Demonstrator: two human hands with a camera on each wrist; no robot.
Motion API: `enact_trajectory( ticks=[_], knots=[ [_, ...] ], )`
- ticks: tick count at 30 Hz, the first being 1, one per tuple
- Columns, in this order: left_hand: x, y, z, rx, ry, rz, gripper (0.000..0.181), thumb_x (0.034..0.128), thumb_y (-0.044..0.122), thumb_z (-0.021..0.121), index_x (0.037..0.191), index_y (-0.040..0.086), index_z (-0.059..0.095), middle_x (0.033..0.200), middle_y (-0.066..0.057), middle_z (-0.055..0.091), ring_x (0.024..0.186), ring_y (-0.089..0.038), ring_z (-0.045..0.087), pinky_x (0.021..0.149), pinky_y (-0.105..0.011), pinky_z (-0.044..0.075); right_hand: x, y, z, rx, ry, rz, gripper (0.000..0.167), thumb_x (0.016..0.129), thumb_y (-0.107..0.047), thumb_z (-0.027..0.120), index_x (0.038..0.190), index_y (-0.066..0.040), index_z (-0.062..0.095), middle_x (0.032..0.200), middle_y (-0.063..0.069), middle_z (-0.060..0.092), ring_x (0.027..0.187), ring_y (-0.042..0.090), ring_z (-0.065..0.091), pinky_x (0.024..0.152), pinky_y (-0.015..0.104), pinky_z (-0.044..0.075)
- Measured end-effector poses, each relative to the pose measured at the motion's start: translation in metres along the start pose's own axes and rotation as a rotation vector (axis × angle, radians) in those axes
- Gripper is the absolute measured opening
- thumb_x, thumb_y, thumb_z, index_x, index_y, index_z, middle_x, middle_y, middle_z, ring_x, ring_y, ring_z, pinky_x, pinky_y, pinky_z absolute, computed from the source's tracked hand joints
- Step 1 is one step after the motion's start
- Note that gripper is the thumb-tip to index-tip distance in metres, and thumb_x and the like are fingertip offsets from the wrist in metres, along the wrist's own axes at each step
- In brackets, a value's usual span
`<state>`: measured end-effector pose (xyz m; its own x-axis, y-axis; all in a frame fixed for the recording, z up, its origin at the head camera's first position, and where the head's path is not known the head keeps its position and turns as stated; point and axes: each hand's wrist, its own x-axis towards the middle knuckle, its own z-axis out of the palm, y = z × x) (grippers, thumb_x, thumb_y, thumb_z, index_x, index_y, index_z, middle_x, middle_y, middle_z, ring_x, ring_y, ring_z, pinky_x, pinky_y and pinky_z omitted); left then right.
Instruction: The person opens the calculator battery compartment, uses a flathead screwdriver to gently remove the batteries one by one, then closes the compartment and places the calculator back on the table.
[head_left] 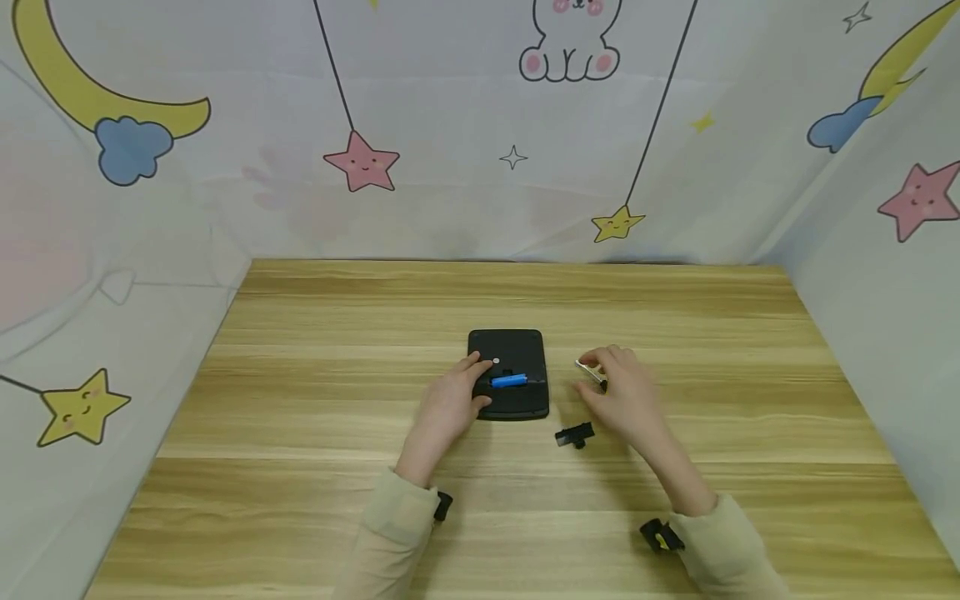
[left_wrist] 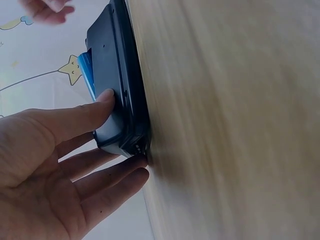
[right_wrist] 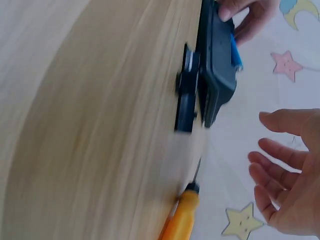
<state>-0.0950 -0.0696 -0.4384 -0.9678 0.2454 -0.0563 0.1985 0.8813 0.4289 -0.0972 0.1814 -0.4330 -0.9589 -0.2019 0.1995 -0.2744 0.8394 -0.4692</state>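
A flat black device (head_left: pixel 517 350), like a calculator lying face down, has a blue battery (head_left: pixel 509 381) in its back. My left hand (head_left: pixel 447 402) rests at its left edge, thumb and a finger lying on the back; the left wrist view shows the other fingers at its side. To the right, my right hand (head_left: pixel 621 392) hovers with fingers apart over a screwdriver (head_left: pixel 590 372). Its yellow handle (right_wrist: pixel 184 215) shows below the hand in the right wrist view, with no contact visible. A small black cover-like piece (head_left: pixel 575 434) lies between device and right hand.
All of it lies on a wood-grain table (head_left: pixel 315 417). White cloth (head_left: pixel 450 208) with stars and moons hangs behind and at both sides. Black straps or mounts (head_left: pixel 662 536) sit at both wrists.
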Motion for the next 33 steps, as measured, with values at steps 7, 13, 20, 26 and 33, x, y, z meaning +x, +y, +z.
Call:
enact_trajectory(
  ticks=[7,13,20,26,33],
  knots=[
    [-0.001,-0.001,0.0,-0.004,0.005,-0.009,0.052,0.0864,0.022,0.072,0.136,0.015,0.056,0.148,-0.009,0.047,0.1,-0.031,0.068,0.075,-0.038,0.056,0.01,-0.026,0.02,-0.002,-0.05,-0.244,0.031,0.081,-0.015,0.077,0.109,-0.008,0.067,0.106,0.006,0.066,0.097,0.024,0.058,0.083,0.04,0.047],
    [-0.001,-0.002,0.001,-0.003,0.012,0.004,0.052,0.0857,0.022,0.072,0.135,0.014,0.057,0.147,-0.01,0.049,0.104,-0.033,0.067,0.077,-0.041,0.057,0.018,-0.04,0.033,-0.108,-0.1,-0.362,0.027,0.086,-0.017,0.073,0.111,-0.011,0.066,0.106,0.002,0.065,0.096,0.02,0.059,0.084,0.037,0.05],
    [0.0,-0.002,0.002,0.009,-0.001,0.006,0.053,0.0864,0.023,0.072,0.136,0.015,0.055,0.148,-0.01,0.047,0.112,-0.031,0.064,0.082,-0.041,0.056,0.023,-0.049,0.045,-0.19,-0.086,-0.433,0.022,0.086,-0.014,0.072,0.107,-0.009,0.068,0.101,0.002,0.065,0.092,0.019,0.057,0.074,0.032,0.048],
    [0.001,-0.001,0.002,0.008,0.002,0.008,0.053,0.0863,0.023,0.072,0.136,0.015,0.056,0.147,-0.01,0.047,0.115,-0.031,0.062,0.084,-0.041,0.056,0.024,-0.049,0.053,-0.26,-0.045,-0.438,0.019,0.084,-0.011,0.073,0.102,-0.008,0.069,0.098,0.003,0.064,0.09,0.019,0.055,0.074,0.031,0.048],
    [0.001,-0.002,0.002,0.015,-0.001,0.0,0.052,0.0868,0.024,0.071,0.136,0.016,0.056,0.148,-0.009,0.047,0.112,-0.031,0.064,0.08,-0.04,0.056,0.026,-0.052,0.053,-0.319,-0.008,-0.486,0.017,0.082,-0.01,0.075,0.097,-0.008,0.069,0.093,0.004,0.062,0.085,0.02,0.054,0.071,0.031,0.047]
  ],
)
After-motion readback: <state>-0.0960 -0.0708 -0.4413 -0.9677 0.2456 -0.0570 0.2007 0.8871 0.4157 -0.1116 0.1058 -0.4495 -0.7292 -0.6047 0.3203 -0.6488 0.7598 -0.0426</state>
